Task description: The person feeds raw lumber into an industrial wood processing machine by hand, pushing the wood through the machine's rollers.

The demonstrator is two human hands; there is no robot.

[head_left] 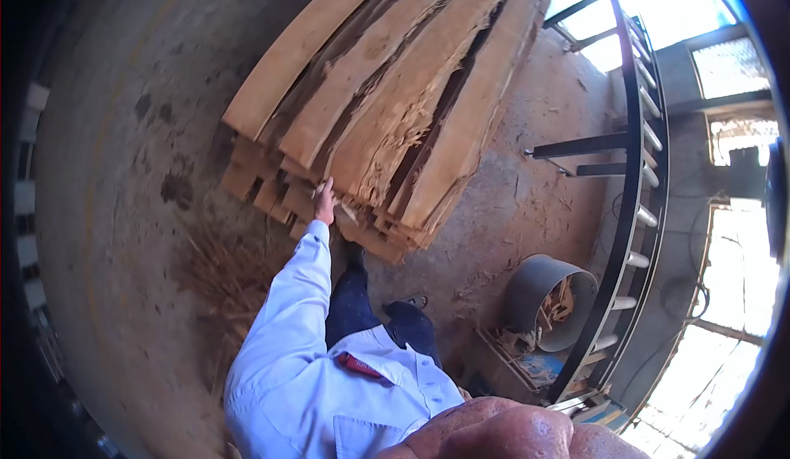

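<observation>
Left hand (325, 204) was at the near end of the board stack (362, 154), arm reaching out in a pale sleeve (288, 286). Fingers looked partly curled, tips by the near corner of a rough-edged top board (358, 167). Couldn't tell whether it had hold of the board, a sliver or nothing. Right hand was out of view.

Boards lay side by side on top, dark gaps between them, with shorter-looking ends of lower layers sticking out underneath. The edge of that rough board was torn and splintery near the hand end.

Handling, my read: best grip was on sound wood at the end face, clear of the frayed edge. Fingers were better kept out of the gaps, since a shifting board could pinch. Loose slivers were better pulled along the grain, away from the palm. A long board probably needed both hands, and a slow, level pull so the neighbours didn't slide.

Further out: legs (354, 294) stood close to the stack end, so toes were worth watching if anything dropped. Wood scraps (226, 274) littered the floor (156, 64) to the left, a likely trip point. To the right sat a grey drum (529, 290) with offcuts inside, then a roller frame (632, 142) beyond it.
</observation>
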